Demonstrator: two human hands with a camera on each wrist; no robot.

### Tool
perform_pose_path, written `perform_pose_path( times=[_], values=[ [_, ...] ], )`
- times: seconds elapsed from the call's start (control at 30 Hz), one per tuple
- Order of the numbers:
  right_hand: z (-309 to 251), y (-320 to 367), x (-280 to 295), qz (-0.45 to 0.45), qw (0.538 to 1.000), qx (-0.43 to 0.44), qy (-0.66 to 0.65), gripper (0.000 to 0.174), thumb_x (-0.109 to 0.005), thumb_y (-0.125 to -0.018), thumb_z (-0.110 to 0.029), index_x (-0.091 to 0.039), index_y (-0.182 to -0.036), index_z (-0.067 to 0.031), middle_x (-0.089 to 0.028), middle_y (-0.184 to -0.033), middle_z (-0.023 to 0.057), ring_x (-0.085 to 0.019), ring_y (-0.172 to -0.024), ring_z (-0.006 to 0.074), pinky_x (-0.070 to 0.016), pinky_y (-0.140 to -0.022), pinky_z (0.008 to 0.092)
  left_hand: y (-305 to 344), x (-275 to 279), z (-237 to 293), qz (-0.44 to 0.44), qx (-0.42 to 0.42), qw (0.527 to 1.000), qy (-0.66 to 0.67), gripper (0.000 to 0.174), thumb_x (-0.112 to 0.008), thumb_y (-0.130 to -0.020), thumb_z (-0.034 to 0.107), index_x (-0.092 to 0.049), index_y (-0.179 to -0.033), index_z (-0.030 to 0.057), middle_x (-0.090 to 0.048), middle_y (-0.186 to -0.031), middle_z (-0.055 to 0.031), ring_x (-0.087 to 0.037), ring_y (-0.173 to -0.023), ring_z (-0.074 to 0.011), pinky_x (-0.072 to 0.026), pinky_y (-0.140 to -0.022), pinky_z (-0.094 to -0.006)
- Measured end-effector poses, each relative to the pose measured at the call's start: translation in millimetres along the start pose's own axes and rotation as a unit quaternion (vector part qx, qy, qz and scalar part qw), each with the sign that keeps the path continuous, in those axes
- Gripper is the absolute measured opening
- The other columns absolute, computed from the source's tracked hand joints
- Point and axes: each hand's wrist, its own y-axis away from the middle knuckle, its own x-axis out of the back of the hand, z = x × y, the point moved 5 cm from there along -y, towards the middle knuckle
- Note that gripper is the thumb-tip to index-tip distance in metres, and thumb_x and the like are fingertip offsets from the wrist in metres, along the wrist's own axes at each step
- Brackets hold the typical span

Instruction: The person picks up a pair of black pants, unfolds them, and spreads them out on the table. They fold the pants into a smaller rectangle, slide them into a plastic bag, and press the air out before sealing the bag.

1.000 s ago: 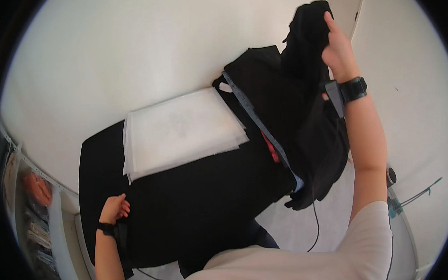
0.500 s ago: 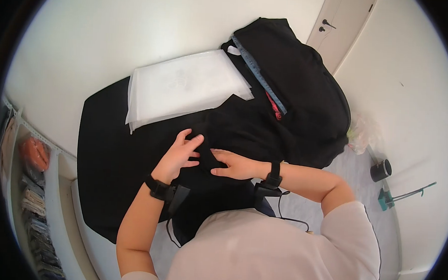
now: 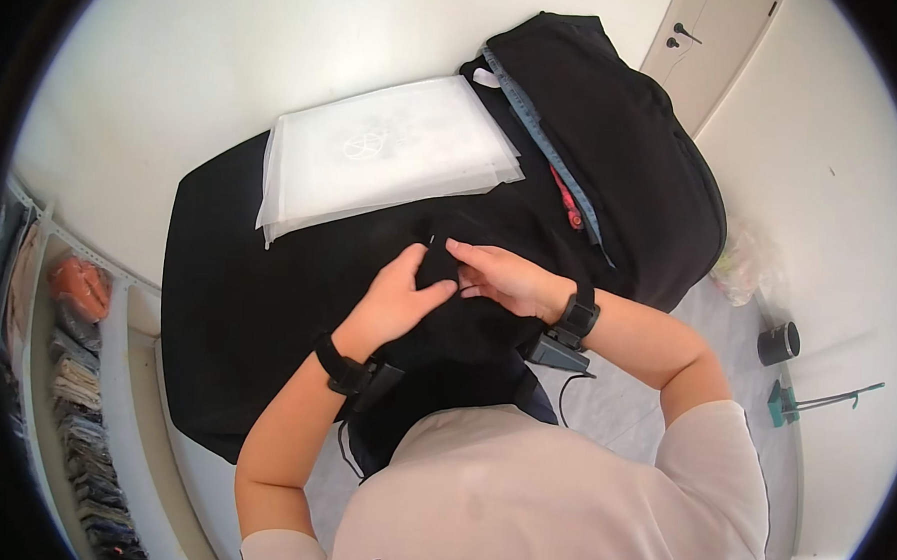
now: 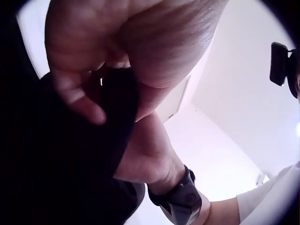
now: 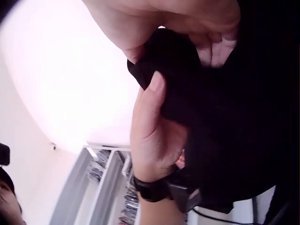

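Observation:
In the head view, my left hand (image 3: 392, 306) and right hand (image 3: 517, 281) are close together in front of my body. Between them they hold up a fold of black fabric (image 3: 438, 267), each gripping it with thumb and fingers. The right wrist view shows the left thumb lying along the fabric (image 5: 174, 54) near its edge, with the right hand pinching it just above. Seen from the left wrist, curled fingers (image 4: 89, 105) press into the dark cloth. Where this fabric ends and the black surface under it begins is hard to see.
A stack of translucent plastic bags (image 3: 374, 157) lies at the back by the wall. To the right is a pile of black garments (image 3: 634, 148) with a blue edge and a red item (image 3: 570, 200). Shelves of folded clothes (image 3: 88, 404) stand left; a black bin (image 3: 778, 343) stands right.
The right hand came down from holding black fabric high at the right, which now lies on the pile. Both hands met at the front and now grip a raised fold of black fabric.

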Motion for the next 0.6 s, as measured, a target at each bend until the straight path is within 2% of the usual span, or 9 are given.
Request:
perform_pose_path(
  times=[0.03,0.13,0.2,0.3,0.37,0.43,0.47,0.53,0.6],
  values=[
    [-3.3,4.9,-5.2,-0.011,0.998,0.027,-0.062,0.043,-0.058,-0.091,-0.044,-0.06,-0.102,-0.0033,-0.061,-0.095,0.0048,-0.055,-0.083,0.0107,-0.0425,-0.072,0.0228,-0.4,-10.2,3.4,-0.036,0.023,0.997,0.064,0.043,-0.067,-0.084,0.014,-0.047,-0.119,-0.0023,-0.056,-0.097,-0.0073,-0.054,-0.088,-0.0139,-0.0479,-0.078,-0.0292],
    [-39.4,51.7,-21.0,0.013,0.99,0.075,-0.123,0.03,-0.064,-0.088,-0.036,-0.06,-0.095,-0.007,-0.06,-0.09,0.0005,-0.055,-0.086,0.0084,-0.0414,-0.071,0.023,-0.8,-23.3,31.0,-0.018,-0.073,0.996,0.047,0.042,-0.069,-0.079,0.017,-0.05,-0.111,-0.0024,-0.059,-0.102,-0.016,-0.06,-0.093,-0.023,-0.0488,-0.079,-0.0323],
    [-50.2,70.0,-10.8,0.044,0.985,0.123,-0.115,0.022,-0.066,-0.087,-0.027,-0.061,-0.093,-0.0067,-0.061,-0.088,0.0013,-0.058,-0.083,0.0109,-0.0466,-0.068,0.0276,0.9,-34.3,57.4,-0.097,-0.06,0.993,-0.024,0.048,-0.069,-0.082,0.011,-0.045,-0.123,-0.0004,-0.055,-0.103,-0.0102,-0.058,-0.093,-0.0156,-0.05,-0.078,-0.0293],
    [-62.1,99.1,25.1,0.107,0.974,0.139,-0.147,0.012,-0.061,-0.083,-0.012,-0.061,-0.091,-0.0021,-0.064,-0.082,0.0057,-0.063,-0.072,0.0147,-0.0527,-0.062,0.0328,-1.5,-43.2,99.3,-0.179,-0.112,0.969,0.127,0.036,-0.066,-0.083,0.006,-0.053,-0.116,-0.0018,-0.057,-0.101,-0.0089,-0.06,-0.093,-0.0155,-0.0512,-0.08,-0.0288],
    [-84.6,144.9,30.2,0.203,0.96,0.157,-0.117,0.019,-0.055,-0.082,-0.009,-0.062,-0.095,0.003,-0.066,-0.085,0.0075,-0.063,-0.07,0.0151,-0.0522,-0.064,0.0272,-16.2,-20.7,120.8,-0.186,-0.058,0.966,0.171,0.021,-0.056,-0.091,0.009,-0.061,-0.109,0.0,-0.064,-0.093,-0.0069,-0.061,-0.093,-0.0127,-0.0501,-0.08,-0.0263],
    [-87.4,170.6,55.3,0.183,0.966,0.154,-0.102,0.019,-0.054,-0.08,-0.009,-0.065,-0.091,0.0033,-0.067,-0.084,0.0076,-0.063,-0.069,0.0141,-0.0518,-0.065,0.0256,-37.2,-8.7,135.6,-0.117,-0.115,0.975,0.148,0.025,-0.051,-0.093,0.012,-0.058,-0.115,0.0006,-0.063,-0.107,-0.0095,-0.059,-0.103,-0.0143,-0.047,-0.088,-0.028],
    [-87.7,182.1,69.3,0.166,0.974,0.144,-0.054,0.017,-0.055,-0.079,-0.009,-0.066,-0.085,0.0023,-0.067,-0.082,0.0061,-0.063,-0.069,0.0133,-0.0508,-0.065,0.0249,-47.6,-17.9,139.6,-0.125,-0.12,0.973,0.153,0.025,-0.051,-0.093,0.012,-0.058,-0.115,0.0006,-0.063,-0.107,-0.0095,-0.059,-0.103,-0.0143,-0.047,-0.088,-0.028],
    [-88.3,209.5,82.3,0.212,0.964,0.155,-0.04,0.017,-0.056,-0.078,-0.01,-0.067,-0.083,0.0012,-0.067,-0.08,0.0046,-0.062,-0.07,0.0119,-0.0493,-0.065,0.0235,-61.7,-43.0,158.5,-0.137,-0.25,0.955,0.083,0.032,-0.051,-0.093,0.011,-0.053,-0.124,0.0005,-0.059,-0.12,-0.0094,-0.054,-0.113,-0.0167,-0.042,-0.096,-0.0306],
    [-91.4,235.5,90.6,0.228,0.956,0.184,-0.029,0.017,-0.056,-0.078,-0.01,-0.067,-0.084,0.0009,-0.067,-0.08,0.0041,-0.061,-0.07,0.0117,-0.0488,-0.065,0.0234,-73.2,-71.0,171.3,-0.213,-0.232,0.944,0.102,0.035,-0.052,-0.093,0.011,-0.05,-0.127,0.001,-0.057,-0.124,-0.009,-0.052,-0.117,-0.0172,-0.0403,-0.099,-0.0312]
  ],
)
